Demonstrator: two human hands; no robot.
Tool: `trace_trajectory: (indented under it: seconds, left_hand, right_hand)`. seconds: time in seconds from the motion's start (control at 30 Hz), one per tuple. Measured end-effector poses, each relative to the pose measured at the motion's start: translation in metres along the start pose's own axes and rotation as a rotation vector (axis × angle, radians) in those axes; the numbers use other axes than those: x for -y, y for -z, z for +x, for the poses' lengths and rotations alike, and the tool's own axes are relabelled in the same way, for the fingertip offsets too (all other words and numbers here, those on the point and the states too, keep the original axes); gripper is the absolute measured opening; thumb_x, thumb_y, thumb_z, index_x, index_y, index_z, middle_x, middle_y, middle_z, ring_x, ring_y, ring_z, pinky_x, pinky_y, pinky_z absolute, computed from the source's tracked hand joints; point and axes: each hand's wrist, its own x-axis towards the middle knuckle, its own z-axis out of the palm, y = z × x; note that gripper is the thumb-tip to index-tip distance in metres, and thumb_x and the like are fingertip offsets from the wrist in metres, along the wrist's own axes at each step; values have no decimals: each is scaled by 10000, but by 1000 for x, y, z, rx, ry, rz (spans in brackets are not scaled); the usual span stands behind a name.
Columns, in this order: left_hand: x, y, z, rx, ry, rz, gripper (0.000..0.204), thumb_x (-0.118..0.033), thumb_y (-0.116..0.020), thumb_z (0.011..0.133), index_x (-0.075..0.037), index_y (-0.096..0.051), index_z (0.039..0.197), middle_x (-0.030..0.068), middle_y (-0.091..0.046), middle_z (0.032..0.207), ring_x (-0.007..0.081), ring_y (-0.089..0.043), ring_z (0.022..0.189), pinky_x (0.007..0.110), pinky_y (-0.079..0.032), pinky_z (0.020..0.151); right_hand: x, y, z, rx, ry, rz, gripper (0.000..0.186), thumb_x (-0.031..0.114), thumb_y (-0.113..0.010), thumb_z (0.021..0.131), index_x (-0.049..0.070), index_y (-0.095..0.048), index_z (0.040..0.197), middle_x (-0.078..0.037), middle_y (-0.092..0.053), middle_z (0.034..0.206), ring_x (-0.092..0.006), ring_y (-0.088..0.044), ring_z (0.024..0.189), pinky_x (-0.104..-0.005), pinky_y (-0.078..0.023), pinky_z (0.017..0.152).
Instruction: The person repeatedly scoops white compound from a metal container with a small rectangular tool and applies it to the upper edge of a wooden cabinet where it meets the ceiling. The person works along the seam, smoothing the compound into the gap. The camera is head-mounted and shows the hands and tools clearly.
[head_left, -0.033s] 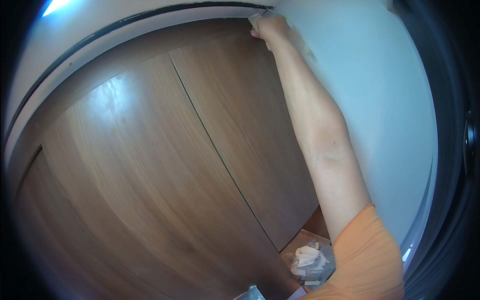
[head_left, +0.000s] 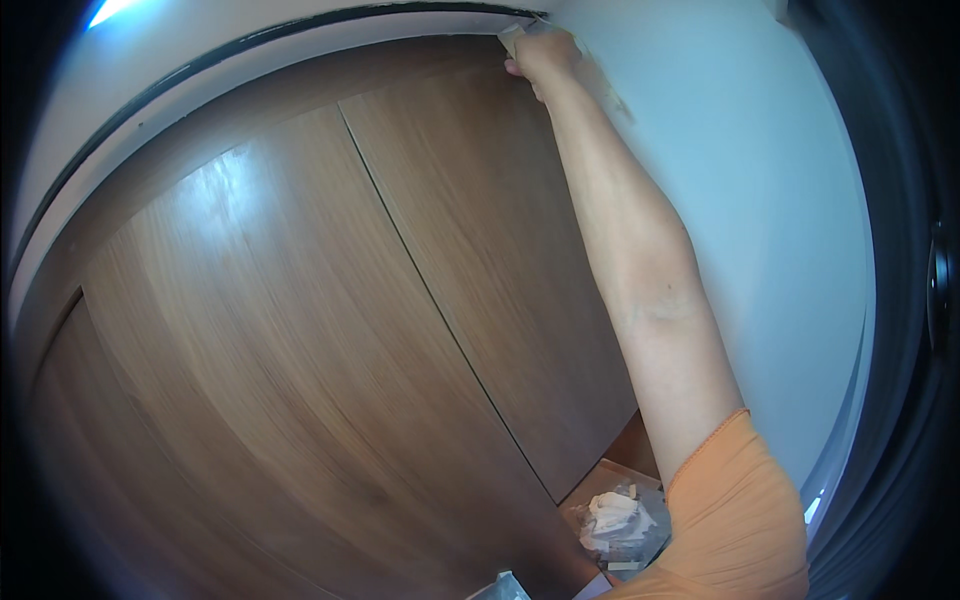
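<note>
Right hand pressed into the top corner of wooden wardrobe doors

Tall wooden wardrobe doors (head_left: pixel 300 330) across most of the view, brown grain, glossy patch of light on the left panel, one thin dark seam running from upper middle down to lower right. Pale ceiling strip (head_left: pixel 200 55) above, edged by a dark line along the door tops. Plain white wall (head_left: pixel 760 200) on the right, meeting the right-hand door at the corner.

Right hand (head_left: pixel 545 52) stretched far up on a bare arm, orange sleeve (head_left: pixel 735 520) at the shoulder near the lower edge. Hand set right in the corner where door top, ceiling strip and wall meet. Fingers (head_left: pixel 528 42) curled and closed around a small pale piece (head_left: pixel 512 36), only a sliver visible at the fingertips, kind impossible to tell; piece touching the upper edge of the right-hand door, just beside the wall.

Left hand out of view.

Far below, at the foot of the doors, an open cardboard box (head_left: pixel 610 478) on the floor, holding crumpled white paper or plastic (head_left: pixel 612 512). Just left of it, at the bottom edge, a small pale object (head_left: pixel 505 588), too cut off to identify
</note>
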Motion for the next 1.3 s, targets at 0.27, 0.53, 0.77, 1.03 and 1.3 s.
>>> trace_trajectory:
  seconds: [0.27,0.53,0.77,1.03,1.3]
  left_hand:
    - [-2,-5,9,27,12,-21,495,8,-592,947,5,-504,1434,148,-668,1288,292,-697,1116,439,-593,958]
    - [-1,-5,13,51,19,-31,495,10,-590,947,5,-504,1435,149,-667,1288,294,-696,1121,442,-591,965]
    - [0,-6,17,76,25,-30,495,12,-588,948,5,-503,1435,150,-667,1288,296,-694,1126,445,-590,971]
    - [-1,-13,28,121,43,-37,495,14,-586,949,4,-502,1436,151,-667,1288,298,-693,1132,449,-589,977]
    - [-4,-27,50,221,82,-54,495,16,-583,950,4,-501,1437,153,-667,1289,300,-692,1138,452,-587,984]
  right_hand:
    - [-21,-37,35,-140,119,-90,322,267,-698,911,37,-753,1129,-157,-746,854,-271,-707,633,-395,-546,533]
    - [-8,-58,1,-198,159,27,325,246,-672,912,90,-760,1184,-169,-737,1201,-355,-680,1155,-482,-510,1016]
    - [5,-73,-20,-254,186,-10,368,267,-652,925,121,-722,1256,-141,-742,1199,-335,-654,1201,-560,-393,1084]
    - [6,-81,-36,-348,525,3,177,144,-640,938,4,-738,983,-252,-735,948,-393,-715,903,-478,-538,849]
    - [-12,-66,-16,-345,362,145,209,136,-659,888,-33,-753,968,-245,-745,941,-392,-719,905,-461,-540,842]
